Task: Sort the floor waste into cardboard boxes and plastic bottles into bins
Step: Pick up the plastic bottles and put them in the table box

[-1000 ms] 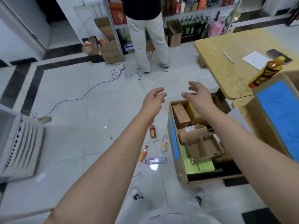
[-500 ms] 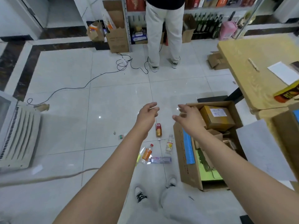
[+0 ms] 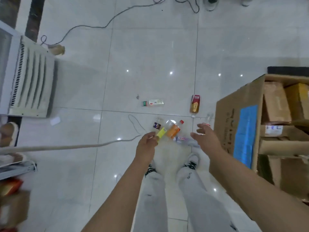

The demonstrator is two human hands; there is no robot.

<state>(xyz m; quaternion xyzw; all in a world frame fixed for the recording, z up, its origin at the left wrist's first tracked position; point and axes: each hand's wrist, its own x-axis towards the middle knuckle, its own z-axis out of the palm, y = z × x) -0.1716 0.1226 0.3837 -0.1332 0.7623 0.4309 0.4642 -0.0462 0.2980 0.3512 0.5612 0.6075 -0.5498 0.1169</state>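
While cardboard [image 3: 275, 104] is packed in carton [image 3: 234, 114], bottles [image 3: 173, 130] are left on floor [image 3: 150, 64]; right hand [image 3: 206, 139] fingers spread, left hand [image 3: 147, 144] fingers curled, grip unclear.

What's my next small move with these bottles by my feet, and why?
Probably lower the right hand onto the clear bottle lying just beside it and grip it: that hand is open and empty, and the bottle lies loose on the floor.

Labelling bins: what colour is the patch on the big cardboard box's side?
Blue; the patch shows clearly in the head view.
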